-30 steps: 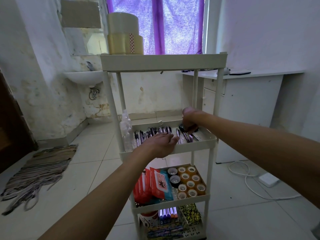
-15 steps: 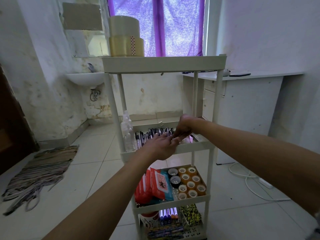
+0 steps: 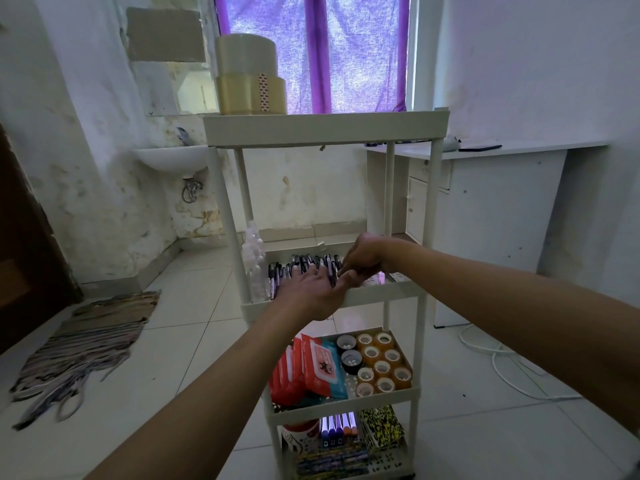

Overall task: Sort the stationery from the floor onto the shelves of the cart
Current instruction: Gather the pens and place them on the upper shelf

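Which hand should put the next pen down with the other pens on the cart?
Probably the right hand. Its fingertips seem to be picking something from the open left hand, directly above the pens on the cart. What it picks is too small to tell.

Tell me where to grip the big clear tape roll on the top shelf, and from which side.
Grip the big clear tape roll round its curved outer wall, coming from the front. It lies flat, stacked on a wider roll, so its sides are exposed above the top shelf.
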The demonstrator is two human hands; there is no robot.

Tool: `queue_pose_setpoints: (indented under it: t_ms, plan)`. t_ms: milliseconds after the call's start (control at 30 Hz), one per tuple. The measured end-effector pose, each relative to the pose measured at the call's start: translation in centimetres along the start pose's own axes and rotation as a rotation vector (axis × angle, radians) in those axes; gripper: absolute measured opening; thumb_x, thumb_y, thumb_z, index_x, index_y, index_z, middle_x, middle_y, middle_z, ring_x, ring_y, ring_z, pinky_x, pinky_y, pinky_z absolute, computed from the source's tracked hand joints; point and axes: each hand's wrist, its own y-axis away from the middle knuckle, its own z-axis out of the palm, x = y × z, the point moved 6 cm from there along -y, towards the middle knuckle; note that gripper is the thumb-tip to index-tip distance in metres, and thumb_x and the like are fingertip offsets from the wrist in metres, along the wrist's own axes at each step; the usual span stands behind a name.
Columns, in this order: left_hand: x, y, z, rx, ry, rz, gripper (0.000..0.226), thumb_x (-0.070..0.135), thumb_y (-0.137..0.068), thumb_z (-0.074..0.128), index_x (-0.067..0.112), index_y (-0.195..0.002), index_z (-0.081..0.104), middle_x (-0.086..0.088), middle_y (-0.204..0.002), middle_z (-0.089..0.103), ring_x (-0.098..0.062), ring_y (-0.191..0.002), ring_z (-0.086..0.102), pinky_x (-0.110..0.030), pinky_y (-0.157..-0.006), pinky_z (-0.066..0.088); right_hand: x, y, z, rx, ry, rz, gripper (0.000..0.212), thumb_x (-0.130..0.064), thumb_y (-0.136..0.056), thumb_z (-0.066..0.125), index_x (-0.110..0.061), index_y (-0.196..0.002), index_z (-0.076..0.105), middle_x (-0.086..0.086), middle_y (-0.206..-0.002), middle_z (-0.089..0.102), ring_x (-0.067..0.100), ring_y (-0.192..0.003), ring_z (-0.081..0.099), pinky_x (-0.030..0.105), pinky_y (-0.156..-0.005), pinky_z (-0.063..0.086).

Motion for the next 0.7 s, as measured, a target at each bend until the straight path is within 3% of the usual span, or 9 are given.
queue_pose_setpoints:
  t_ms: [100,200,300,367,433,567,700]
  plan:
    - [0.3,-0.1,0.0,0.045,-0.001,0.046,0.084,0.075,-0.093,0.005,0.025,-0.157,0.024,-0.006,-0.163,0.026,-0.033,-0.151,0.018,-0.058,-0.116,0.026,0.1,0.0,0.1,-0.002,0.016,-0.003,0.034,-0.007,-0.096,0.060,0.006,-0.127,0.060,0.003,-0.070,0.055,0.009,-0.057,0.053,0.016,-0.055,0.047]
    - [1.0,0.2,-0.5,0.092,-0.017,0.098,0.081,0.075,-0.093,0.004,0.027,-0.145,0.044,-0.008,-0.142,0.055,-0.030,-0.133,0.047,-0.055,-0.101,0.043,-0.2,0.1,-0.4,0.087,0.050,-0.014,0.009,-0.011,-0.093,0.066,-0.003,-0.093,0.066,0.004,-0.068,0.059,0.010,-0.052,0.056,0.018,-0.049,0.049]
    - [1.4,0.5,-1.0,0.135,-0.010,0.087,0.078,0.073,-0.094,0.009,0.021,-0.130,0.055,-0.010,-0.123,0.064,-0.028,-0.117,0.057,-0.049,-0.095,0.049,-0.5,0.2,-0.7,0.142,0.142,-0.032,0.019,-0.011,-0.090,0.067,-0.003,-0.108,0.064,0.004,-0.070,0.061,0.009,-0.052,0.057,0.017,-0.044,0.047]
    - [1.8,1.1,-1.7,0.240,0.011,0.082,0.069,0.068,-0.098,0.019,0.015,-0.117,0.059,-0.010,-0.111,0.065,-0.026,-0.106,0.060,-0.046,-0.091,0.051,-0.7,0.4,-1.0,0.185,0.173,-0.055,0.027,-0.009,-0.087,0.069,0.000,-0.113,0.065,0.008,-0.082,0.071,0.014,-0.065,0.069,0.023,-0.059,0.059]
    - [2.2,1.7,-2.3,0.346,0.038,0.099,0.059,0.062,-0.101,0.028,0.013,-0.113,0.060,-0.008,-0.106,0.064,-0.024,-0.098,0.061,-0.045,-0.087,0.053,-0.7,0.7,-1.5,0.259,0.232,-0.096,0.027,-0.009,-0.084,0.070,0.000,-0.109,0.072,0.014,-0.096,0.076,0.021,-0.082,0.075,0.036,-0.077,0.062]
    - [2.9,3.1,-3.5,0.506,0.088,0.167,0.049,0.056,-0.101,0.038,0.014,-0.109,0.063,-0.004,-0.100,0.066,-0.021,-0.089,0.062,-0.042,-0.078,0.056,-0.7,2.8,-2.3,0.341,0.173,-0.229,0.014,-0.012,-0.088,0.070,-0.002,-0.096,0.075,0.013,-0.088,0.075,0.022,-0.072,0.073,0.034,-0.073,0.063]
    - [2.9,5.6,-4.2,0.646,0.199,0.278,0.037,0.049,-0.102,0.040,0.021,-0.101,0.064,0.004,-0.091,0.067,-0.011,-0.079,0.062,-0.037,-0.071,0.057,-0.5,7.0,-2.9,0.476,0.222,-0.433,0.018,-0.023,-0.091,0.065,-0.010,-0.101,0.074,0.004,-0.097,0.073,0.015,-0.084,0.067,0.034,-0.083,0.058]
